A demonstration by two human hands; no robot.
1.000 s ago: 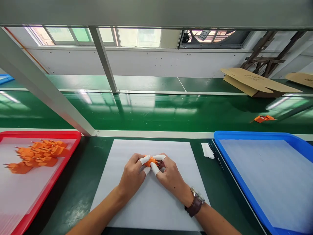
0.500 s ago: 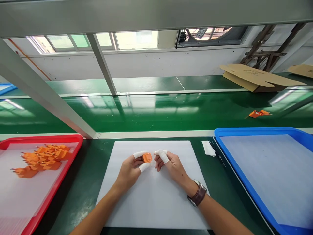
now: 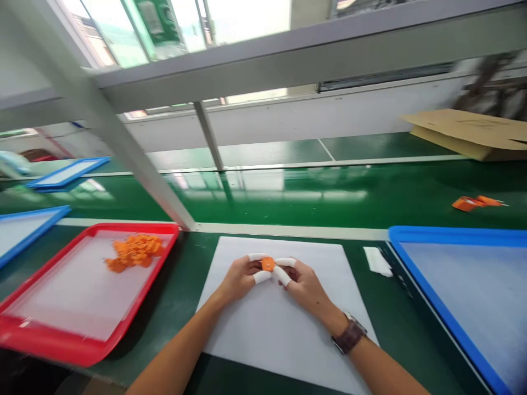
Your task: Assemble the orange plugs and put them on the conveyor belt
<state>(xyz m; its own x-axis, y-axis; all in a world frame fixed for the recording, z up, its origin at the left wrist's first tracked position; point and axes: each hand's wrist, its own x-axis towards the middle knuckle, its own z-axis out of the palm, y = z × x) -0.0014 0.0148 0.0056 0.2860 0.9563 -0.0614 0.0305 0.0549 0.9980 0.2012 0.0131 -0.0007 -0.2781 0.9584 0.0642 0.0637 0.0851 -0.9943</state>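
A small orange plastic piece (image 3: pixel 268 264) is held over a white sheet (image 3: pixel 284 323). My left hand (image 3: pixel 242 277) pinches it from the left, thumb and forefinger in white finger cots. From the other side my right hand (image 3: pixel 302 282), also in white finger cots and with a watch (image 3: pixel 349 332) on the wrist, has its thumb and forefinger closed at the piece's right edge. What exactly the piece is I cannot make out. Several similar orange pieces (image 3: pixel 138 249) lie heaped in the red tray (image 3: pixel 102 351) on the left.
A blue tray (image 3: pixel 436 235) lined with white stands at the right, a folded white paper (image 3: pixel 377 261) beside it. Orange parts (image 3: pixel 477 203) lie on the green surface behind, near a cardboard box (image 3: pixel 473 129). A slanted metal post (image 3: pixel 144 170) rises behind the red tray.
My right hand has closed in from beside the orange piece and now touches its right side. The camera has swung left and tilted, so more of the red tray shows.
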